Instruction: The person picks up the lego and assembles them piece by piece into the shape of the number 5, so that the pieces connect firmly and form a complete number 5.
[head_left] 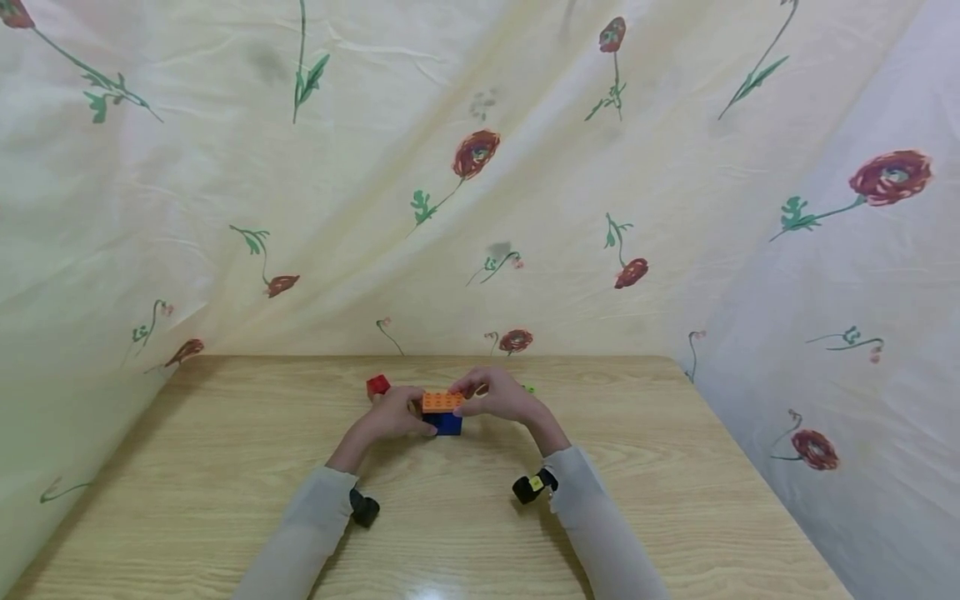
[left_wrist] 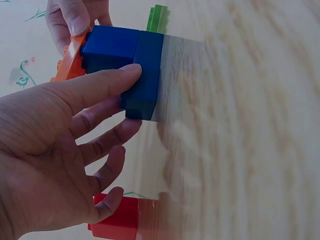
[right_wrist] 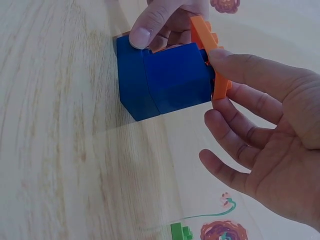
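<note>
A flat orange plate [head_left: 441, 401] sits on a stack of blue bricks [head_left: 447, 425] that stands on the wooden table [head_left: 225, 500]. My left hand [head_left: 416, 414] holds the blue stack [left_wrist: 147, 75] from the left, its thumb [left_wrist: 115, 80] laid against the side and the other fingers loosely curled behind. From the right, my right hand [head_left: 468, 400] pinches the orange plate [right_wrist: 205, 35]; its thumb [right_wrist: 240, 65] presses the plate's face above the blue stack [right_wrist: 165, 80], with the remaining fingers spread.
A red brick [head_left: 377, 385] lies just left of and behind my left hand. A small green brick [head_left: 529, 388] lies behind my right hand. A flowered cloth [head_left: 480, 208] hangs around the table's far and side edges.
</note>
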